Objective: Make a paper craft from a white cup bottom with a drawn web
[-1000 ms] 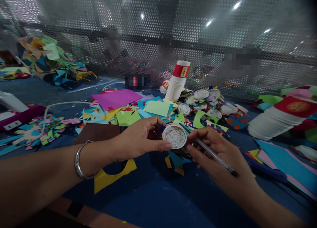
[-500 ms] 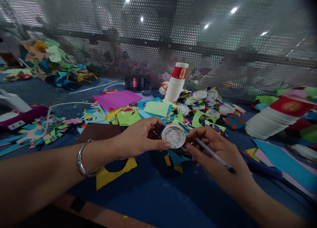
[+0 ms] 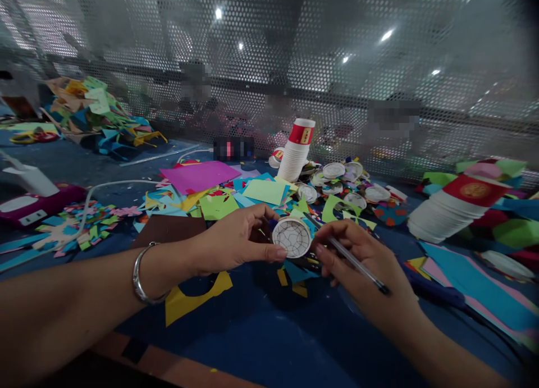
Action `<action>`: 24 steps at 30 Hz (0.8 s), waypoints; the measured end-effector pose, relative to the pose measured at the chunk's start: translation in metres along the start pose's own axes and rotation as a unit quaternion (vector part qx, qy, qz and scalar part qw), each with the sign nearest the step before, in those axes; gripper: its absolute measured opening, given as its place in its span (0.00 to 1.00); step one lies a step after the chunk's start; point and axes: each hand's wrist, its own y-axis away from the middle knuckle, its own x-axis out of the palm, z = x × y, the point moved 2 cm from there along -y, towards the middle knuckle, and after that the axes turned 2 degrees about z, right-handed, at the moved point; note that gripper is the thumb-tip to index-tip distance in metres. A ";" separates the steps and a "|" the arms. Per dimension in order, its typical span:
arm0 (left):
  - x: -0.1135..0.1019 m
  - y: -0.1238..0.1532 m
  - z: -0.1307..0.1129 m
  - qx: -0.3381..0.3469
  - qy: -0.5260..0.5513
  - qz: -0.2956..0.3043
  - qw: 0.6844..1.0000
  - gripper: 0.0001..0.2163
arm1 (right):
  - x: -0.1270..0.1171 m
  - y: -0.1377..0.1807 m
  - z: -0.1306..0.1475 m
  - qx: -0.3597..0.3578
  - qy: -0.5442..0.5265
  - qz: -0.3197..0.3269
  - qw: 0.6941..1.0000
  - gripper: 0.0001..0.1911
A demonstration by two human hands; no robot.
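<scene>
Between the thumb and fingers of my left hand (image 3: 240, 236) is a round white paper cup bottom (image 3: 291, 238) with dark curved lines drawn over its face. The disc is tilted toward me, above the blue table. My right hand (image 3: 357, 259) grips a clear-barrelled pen (image 3: 353, 260), its dark end pointing down to the right. The pen's other end lies close to the disc's right rim; I cannot tell whether it touches. Beneath the hands lie yellow and blue paper scraps (image 3: 197, 298).
Stacked paper cups (image 3: 292, 158) stand behind, beside a pile of white discs (image 3: 332, 170); another cup stack (image 3: 455, 205) leans at right. Coloured paper sheets (image 3: 200, 176) cover the middle. At left are a purple power strip (image 3: 37, 211), a white cable and a paper heap (image 3: 92, 113).
The view has tilted slightly, so the background sits lower in the picture. Both hands keep their grips, with the disc and pen almost unmoved relative to each other.
</scene>
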 end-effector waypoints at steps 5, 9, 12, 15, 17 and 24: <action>0.001 0.002 0.000 -0.004 0.004 0.013 1.000 0.21 | 0.001 -0.001 -0.001 0.006 -0.005 -0.006 1.000 0.10; 0.002 0.004 0.001 -0.008 0.022 0.029 0.999 0.26 | 0.001 -0.001 -0.003 0.003 -0.008 -0.005 1.000 0.10; 0.005 0.006 0.000 -0.004 0.035 0.038 0.999 0.29 | 0.001 0.000 -0.003 0.010 -0.003 0.001 1.000 0.10; 0.007 0.008 -0.002 -0.012 0.045 0.041 0.998 0.28 | 0.001 0.000 -0.002 0.006 -0.001 0.007 1.000 0.11; 0.008 0.008 -0.004 -0.014 0.048 0.040 0.998 0.27 | 0.001 0.000 -0.001 0.001 -0.007 0.005 1.000 0.11; 0.010 0.009 -0.007 -0.023 0.055 0.047 0.997 0.24 | -0.003 0.001 0.001 0.002 -0.001 -0.052 0.999 0.12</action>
